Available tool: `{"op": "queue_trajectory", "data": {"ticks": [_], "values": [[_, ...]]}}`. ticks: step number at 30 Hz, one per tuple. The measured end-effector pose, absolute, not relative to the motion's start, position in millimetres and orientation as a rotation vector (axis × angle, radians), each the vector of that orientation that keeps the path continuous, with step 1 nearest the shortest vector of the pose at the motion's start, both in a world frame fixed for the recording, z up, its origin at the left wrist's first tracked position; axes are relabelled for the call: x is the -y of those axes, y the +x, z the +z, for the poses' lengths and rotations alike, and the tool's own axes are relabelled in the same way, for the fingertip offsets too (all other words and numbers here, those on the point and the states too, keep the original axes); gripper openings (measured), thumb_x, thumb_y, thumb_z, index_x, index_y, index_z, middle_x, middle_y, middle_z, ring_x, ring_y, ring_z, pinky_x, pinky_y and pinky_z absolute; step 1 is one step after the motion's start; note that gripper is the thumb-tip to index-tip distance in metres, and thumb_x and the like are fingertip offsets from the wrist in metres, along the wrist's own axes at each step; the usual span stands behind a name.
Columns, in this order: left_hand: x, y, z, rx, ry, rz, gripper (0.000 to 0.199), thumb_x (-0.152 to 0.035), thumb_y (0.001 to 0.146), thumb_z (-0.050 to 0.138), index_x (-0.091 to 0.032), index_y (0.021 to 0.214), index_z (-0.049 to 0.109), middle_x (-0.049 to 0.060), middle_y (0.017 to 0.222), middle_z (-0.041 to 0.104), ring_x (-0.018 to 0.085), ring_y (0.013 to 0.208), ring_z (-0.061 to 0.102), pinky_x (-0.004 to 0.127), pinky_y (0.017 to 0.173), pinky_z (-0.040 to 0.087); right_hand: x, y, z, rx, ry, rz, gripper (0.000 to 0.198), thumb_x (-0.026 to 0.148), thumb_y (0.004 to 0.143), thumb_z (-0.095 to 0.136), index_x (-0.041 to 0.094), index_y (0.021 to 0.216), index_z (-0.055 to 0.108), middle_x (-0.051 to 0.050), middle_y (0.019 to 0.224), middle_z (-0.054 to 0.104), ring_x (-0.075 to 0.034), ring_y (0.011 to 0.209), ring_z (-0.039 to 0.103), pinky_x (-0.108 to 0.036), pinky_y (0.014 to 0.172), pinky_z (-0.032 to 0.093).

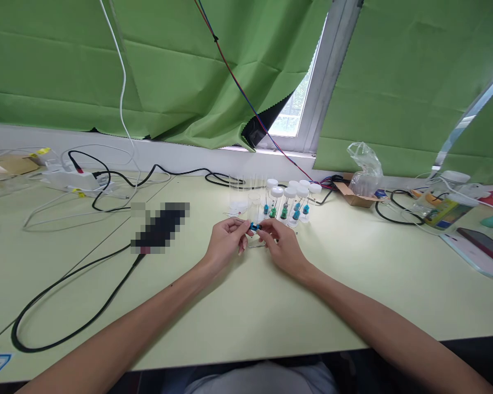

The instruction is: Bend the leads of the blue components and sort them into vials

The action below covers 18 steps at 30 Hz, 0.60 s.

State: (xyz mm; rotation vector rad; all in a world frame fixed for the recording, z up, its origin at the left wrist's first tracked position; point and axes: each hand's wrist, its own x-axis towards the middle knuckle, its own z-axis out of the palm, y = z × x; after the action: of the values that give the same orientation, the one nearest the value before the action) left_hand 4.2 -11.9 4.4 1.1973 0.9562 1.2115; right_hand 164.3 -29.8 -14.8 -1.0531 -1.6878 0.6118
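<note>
Between the fingertips of my left hand (229, 236) and my right hand (282, 244) is a small blue and black part (255, 226); its kind is too small to make out. Both hands are closed in a pinch on it, a little above the table. Just behind it stands a clear tube without a cap (253, 203). To the right are several clear tubes with white caps (290, 192), holding blue or green pieces. Below the fingertips lies a thin metal rod (256, 245), partly hidden by my hands.
Clear upright tubes (236, 191) stand behind my left hand. A black cable (72, 342) loops across the left of the pale table (238, 323). At right are a cardboard box (355, 198) with a plastic bag (365, 167) and a phone (482, 246). A power strip (72, 179) sits far left.
</note>
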Motion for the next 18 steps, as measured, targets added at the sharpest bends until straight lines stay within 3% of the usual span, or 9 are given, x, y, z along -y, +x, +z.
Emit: {"op": "queue_trajectory", "data": {"ticks": [9,18], "values": [[14,4,6,-0.965,1.207,1.215,0.033,-0.042,0.070,0.078,-0.013,0.070,0.062,0.003,0.064,0.065,0.008,0.042,0.049,0.022,0.039,0.035,30,165,-15,1.679,-1.064,0.660,0.017,0.036,0.092,0.054,0.020,0.096,0.061,-0.005,0.088,0.068,-0.017,0.071,0.063,-0.030,0.061,0.047],[15,0,16,-0.998,1.559,1.201,0.035,-0.052,0.084,0.063,-0.017,0.079,0.061,0.002,0.069,0.063,0.009,0.044,0.051,0.022,0.039,0.037,32,164,-13,1.657,-1.024,0.656,0.017,0.037,0.093,0.054,0.021,0.100,0.057,-0.004,0.088,0.067,-0.016,0.068,0.063,-0.030,0.060,0.048]]}}
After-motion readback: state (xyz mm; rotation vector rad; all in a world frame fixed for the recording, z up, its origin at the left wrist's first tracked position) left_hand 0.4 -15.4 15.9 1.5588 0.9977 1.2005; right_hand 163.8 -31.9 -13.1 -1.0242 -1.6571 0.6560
